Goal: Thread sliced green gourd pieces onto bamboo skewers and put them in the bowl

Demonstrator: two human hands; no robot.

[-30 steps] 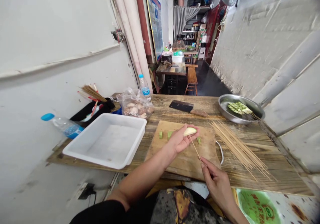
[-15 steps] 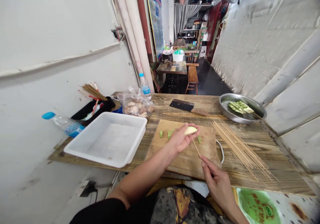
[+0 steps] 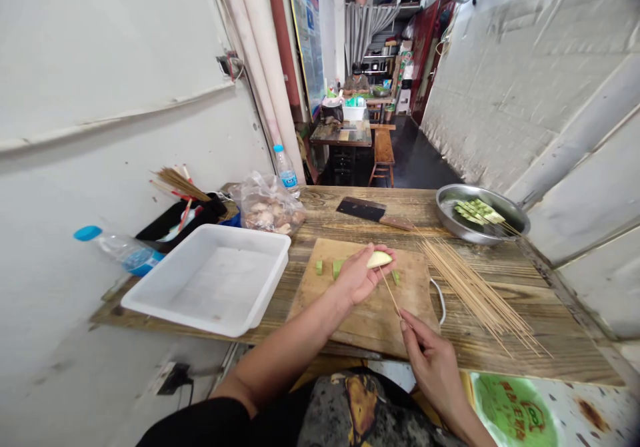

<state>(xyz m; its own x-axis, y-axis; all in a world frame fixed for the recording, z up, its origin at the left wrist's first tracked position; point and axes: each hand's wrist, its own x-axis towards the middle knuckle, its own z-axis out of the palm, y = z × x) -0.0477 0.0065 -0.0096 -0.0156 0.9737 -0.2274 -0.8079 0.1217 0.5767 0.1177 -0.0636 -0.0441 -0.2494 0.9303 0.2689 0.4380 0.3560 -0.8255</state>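
Observation:
Over a wooden cutting board, my left hand is closed around a pale green-white vegetable slice. My right hand pinches a thin bamboo skewer, its far end meeting the slice's lower edge; whether the tip is inside I cannot tell. Small green vegetable pieces lie on the board, partly hidden behind my left hand. To the right of the board, many loose skewers are spread on the table. A cleaver with a wooden handle lies beyond the board.
A white plastic tray sits at left. Behind it are a bag of mushrooms, water bottles and a black holder of sticks. A steel bowl with skewered green pieces stands back right. A person sits far off.
The view has shifted slightly, moving everything a little to the left in the picture. Both hands keep their hold on the slice and the skewer, with no clear movement between them.

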